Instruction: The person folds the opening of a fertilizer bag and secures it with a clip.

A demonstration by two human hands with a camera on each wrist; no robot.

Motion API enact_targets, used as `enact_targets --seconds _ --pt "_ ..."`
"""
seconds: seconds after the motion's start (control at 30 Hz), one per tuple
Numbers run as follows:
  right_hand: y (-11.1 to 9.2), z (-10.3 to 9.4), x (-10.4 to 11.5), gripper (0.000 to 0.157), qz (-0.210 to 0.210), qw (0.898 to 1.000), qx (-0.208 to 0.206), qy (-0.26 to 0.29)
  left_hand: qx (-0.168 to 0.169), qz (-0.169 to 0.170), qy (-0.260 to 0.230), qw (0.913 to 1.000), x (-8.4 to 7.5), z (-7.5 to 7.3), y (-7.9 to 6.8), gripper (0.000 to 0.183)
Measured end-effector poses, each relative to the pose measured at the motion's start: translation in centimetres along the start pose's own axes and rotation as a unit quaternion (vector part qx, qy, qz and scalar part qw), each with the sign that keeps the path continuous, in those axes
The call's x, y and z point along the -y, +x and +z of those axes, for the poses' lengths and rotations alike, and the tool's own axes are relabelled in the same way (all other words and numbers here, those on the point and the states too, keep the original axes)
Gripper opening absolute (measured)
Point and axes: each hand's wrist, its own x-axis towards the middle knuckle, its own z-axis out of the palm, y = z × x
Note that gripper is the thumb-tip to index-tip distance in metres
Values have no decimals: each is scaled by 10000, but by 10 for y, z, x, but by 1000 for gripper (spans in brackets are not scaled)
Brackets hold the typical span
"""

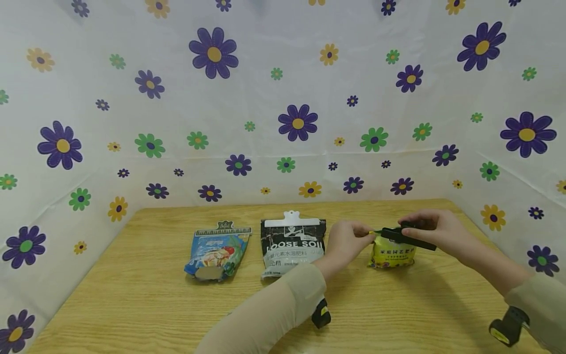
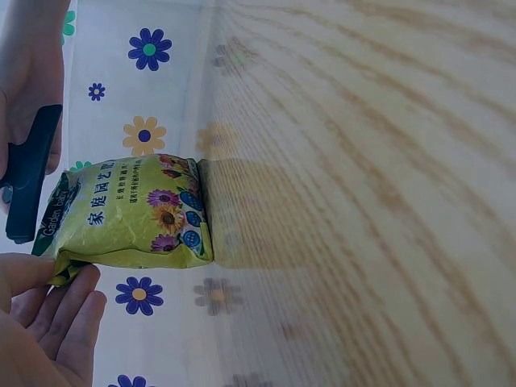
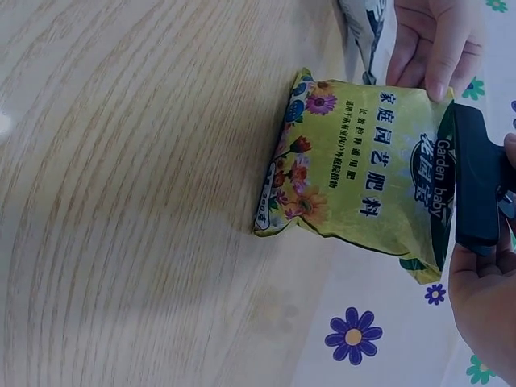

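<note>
A small yellow fertilizer bag (image 1: pixel 392 256) printed with flowers stands upright on the right part of the table. My left hand (image 1: pixel 346 241) pinches its top left corner between thumb and fingers, seen closely in the left wrist view, where the bag (image 2: pixel 133 218) bulges slightly. The right hand (image 1: pixel 435 230) grips a black bag clip (image 1: pixel 413 238), its thumb and fingers on either side of the clip's middle. In the right wrist view, the clip's long bar (image 3: pixel 474 173) lies along the bag's dark green top edge and overlaps it.
To the left stand a black-and-white LOOSE SOIL bag (image 1: pixel 287 253) with a white clip (image 1: pixel 292 220) on top and a blue bag (image 1: pixel 216 250) with a dark clip (image 1: pixel 225 227). A flower-print cloth (image 1: pixel 247 98) surrounds the wooden table (image 1: pixel 146 295).
</note>
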Motion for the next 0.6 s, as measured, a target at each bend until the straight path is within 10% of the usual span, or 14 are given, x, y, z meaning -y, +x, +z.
enact_targets --seconds 0.6 --pt "10 -3 6 35 -116 9995 293 -70 20 1 -70 10000 3 0 1 13"
